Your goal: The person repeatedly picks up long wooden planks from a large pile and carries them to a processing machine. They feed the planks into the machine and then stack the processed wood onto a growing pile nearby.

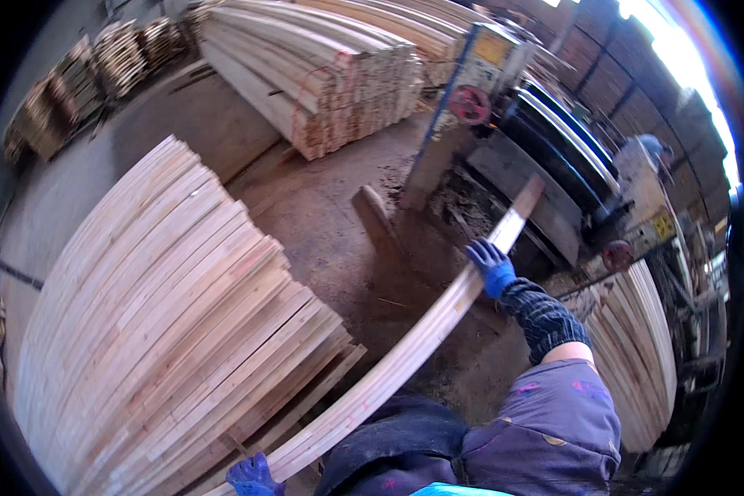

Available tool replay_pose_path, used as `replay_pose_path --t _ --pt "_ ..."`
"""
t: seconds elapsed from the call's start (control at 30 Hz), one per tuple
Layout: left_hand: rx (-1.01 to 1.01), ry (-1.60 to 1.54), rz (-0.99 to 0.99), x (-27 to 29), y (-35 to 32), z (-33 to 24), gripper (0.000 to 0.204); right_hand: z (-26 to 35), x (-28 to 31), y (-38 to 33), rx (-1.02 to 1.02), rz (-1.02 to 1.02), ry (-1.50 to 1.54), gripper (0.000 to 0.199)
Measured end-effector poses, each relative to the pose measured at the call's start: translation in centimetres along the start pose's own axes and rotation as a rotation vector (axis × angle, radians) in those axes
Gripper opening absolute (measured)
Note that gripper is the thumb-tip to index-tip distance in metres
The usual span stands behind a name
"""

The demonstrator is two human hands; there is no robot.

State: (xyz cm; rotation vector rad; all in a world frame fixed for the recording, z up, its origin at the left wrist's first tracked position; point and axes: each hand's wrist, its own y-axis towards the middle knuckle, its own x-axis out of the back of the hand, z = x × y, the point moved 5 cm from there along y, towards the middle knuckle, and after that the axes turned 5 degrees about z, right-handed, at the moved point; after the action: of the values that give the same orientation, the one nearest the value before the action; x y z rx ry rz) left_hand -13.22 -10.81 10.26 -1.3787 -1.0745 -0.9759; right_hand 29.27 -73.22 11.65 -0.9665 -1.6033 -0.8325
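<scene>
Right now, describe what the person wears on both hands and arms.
Both hands wear bright blue gloves: the left hand shows only the glove at the lower edge. The right hand has a glove with a dark, ribbed knit cuff over the wrist, and a loose purple short sleeve with small coloured marks.

Under you is a dusty concrete floor (322,215). To the left of your left hand (252,477) a big stack of sawn planks (165,314) rests on it. Beyond your right hand (489,264), a bundled lumber pile (322,74) and the saw machine (521,140) stand on it; a smaller plank stack (636,347) sits to its right.
</scene>
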Motion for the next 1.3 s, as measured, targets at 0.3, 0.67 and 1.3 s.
replay_pose_path --t 0.3,0.67,1.3 --pt "-0.093 -0.013 -0.172 8.0 16.4 -20.7 0.072 0.9 4.1 0.1 0.146 -0.019 0.113 0.071" --pt "-0.273 -0.269 -0.227 8.5 25.4 -34.5 0.088 3.0 1.3 1.5 0.465 0.222 0.240 0.056" --pt "0.173 -0.104 -0.101 6.2 17.7 -12.5 0.076 3.6 1.9 8.3 0.666 0.076 0.407 0.072"
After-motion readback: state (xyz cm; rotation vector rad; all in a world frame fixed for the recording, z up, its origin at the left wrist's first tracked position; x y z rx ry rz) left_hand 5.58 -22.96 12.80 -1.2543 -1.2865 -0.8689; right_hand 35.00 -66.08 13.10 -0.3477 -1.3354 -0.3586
